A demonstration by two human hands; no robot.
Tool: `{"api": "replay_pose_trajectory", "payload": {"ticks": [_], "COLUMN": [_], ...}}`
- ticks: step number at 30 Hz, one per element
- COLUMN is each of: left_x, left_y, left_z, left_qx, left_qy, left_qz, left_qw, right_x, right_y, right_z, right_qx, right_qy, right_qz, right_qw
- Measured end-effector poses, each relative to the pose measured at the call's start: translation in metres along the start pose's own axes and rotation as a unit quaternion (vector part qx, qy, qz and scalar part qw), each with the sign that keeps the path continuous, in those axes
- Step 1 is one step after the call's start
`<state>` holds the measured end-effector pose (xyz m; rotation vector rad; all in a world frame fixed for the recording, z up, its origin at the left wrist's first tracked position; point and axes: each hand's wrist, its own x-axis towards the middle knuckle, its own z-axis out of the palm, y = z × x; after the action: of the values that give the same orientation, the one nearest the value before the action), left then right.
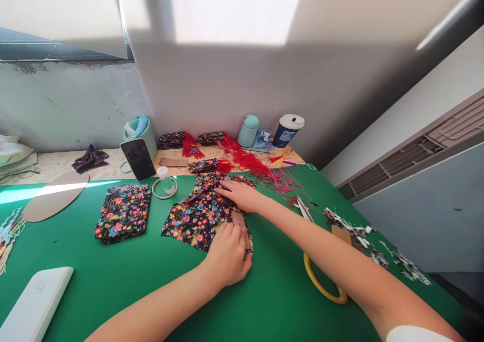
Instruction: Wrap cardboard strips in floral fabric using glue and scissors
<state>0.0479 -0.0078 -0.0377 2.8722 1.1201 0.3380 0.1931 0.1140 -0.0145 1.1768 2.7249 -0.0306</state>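
Note:
A black floral cloth [196,216] lies spread and partly folded on the green mat [139,281]. At its lower right corner my left hand [229,251] has its fingers curled over a brown cardboard strip [240,222] and the cloth edge. My right hand [242,193] lies on the upper part of the cloth, fingers stretched out to the left. A folded stack of the same floral cloth [124,213] sits to the left. Scissors with yellow handles [323,286] lie to the right, partly hidden beneath my right forearm.
Behind stand a phone [138,160], a small bottle [165,179] inside a ring, a mint flask [248,131] and a lidded cup [288,131]. Red tassels [245,160] lie at the back, cloth scraps [351,231] at the right, a white power bank [36,301] at the near left.

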Motion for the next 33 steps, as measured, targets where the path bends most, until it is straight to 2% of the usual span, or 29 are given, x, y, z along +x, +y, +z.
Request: {"api": "replay_pose_trajectory", "payload": {"ticks": [4,9,12,18,22,27,33], "left_x": [-0.004,-0.004,0.001,0.019,0.023,0.013,0.004], "left_y": [-0.016,-0.035,-0.028,0.007,0.015,0.006,-0.025], "left_z": [-0.007,-0.02,-0.022,-0.006,0.005,0.012,0.006], "left_qx": [-0.013,0.004,0.035,0.09,0.091,0.085,0.062], "left_qy": [-0.011,-0.061,-0.07,-0.036,-0.026,-0.01,-0.012], "left_qz": [0.049,0.133,0.117,-0.014,-0.071,-0.037,0.053], "left_qw": [0.999,0.989,0.99,0.995,0.993,0.996,0.997], "right_x": [-0.017,-0.036,-0.046,-0.054,-0.054,-0.06,-0.085], "right_y": [0.003,0.0,-0.003,-0.006,-0.005,-0.007,-0.026], "right_z": [-0.002,-0.006,-0.009,-0.01,-0.008,-0.011,-0.015], "right_qx": [-0.004,-0.004,-0.003,-0.008,-0.011,-0.02,-0.025], "right_qy": [-0.016,-0.04,-0.053,-0.059,-0.056,-0.06,-0.099], "right_qz": [0.034,0.067,0.077,0.082,0.086,0.13,0.247], "right_qw": [0.999,0.997,0.996,0.995,0.995,0.989,0.964]}}
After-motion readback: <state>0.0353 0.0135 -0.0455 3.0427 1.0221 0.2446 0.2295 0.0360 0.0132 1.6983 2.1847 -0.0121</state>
